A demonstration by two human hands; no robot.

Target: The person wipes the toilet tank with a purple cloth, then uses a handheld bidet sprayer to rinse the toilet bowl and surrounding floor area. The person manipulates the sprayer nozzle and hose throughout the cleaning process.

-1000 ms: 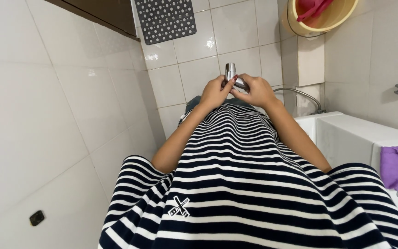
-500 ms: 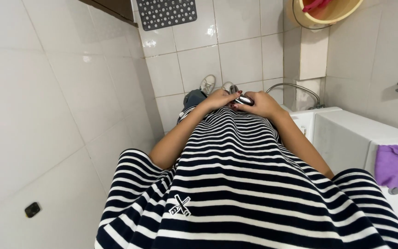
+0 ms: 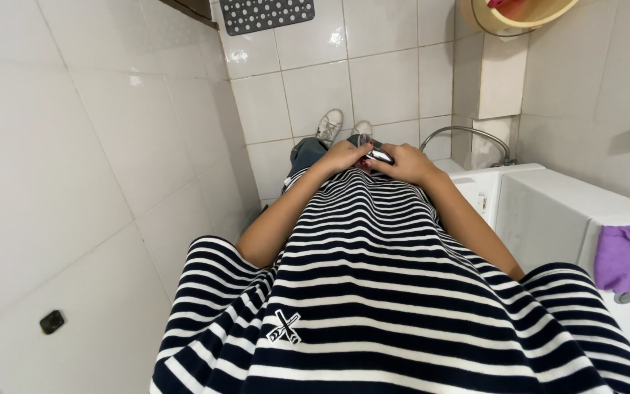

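White bathroom tiles surround the scene. Left hand (image 3: 340,155) and right hand (image 3: 405,163) both clasp a small shiny metal fitting (image 3: 379,155) at the far hem of the striped shirt (image 3: 373,277). Working it cleanly probably calls for one hand steadying while the other turns.

left: tiled wall (image 3: 74,182) close, narrow gap | right: white toilet tank (image 3: 548,211) and hose (image 3: 468,135) block | ahead: open floor (image 3: 308,95) past shoes (image 3: 329,125)
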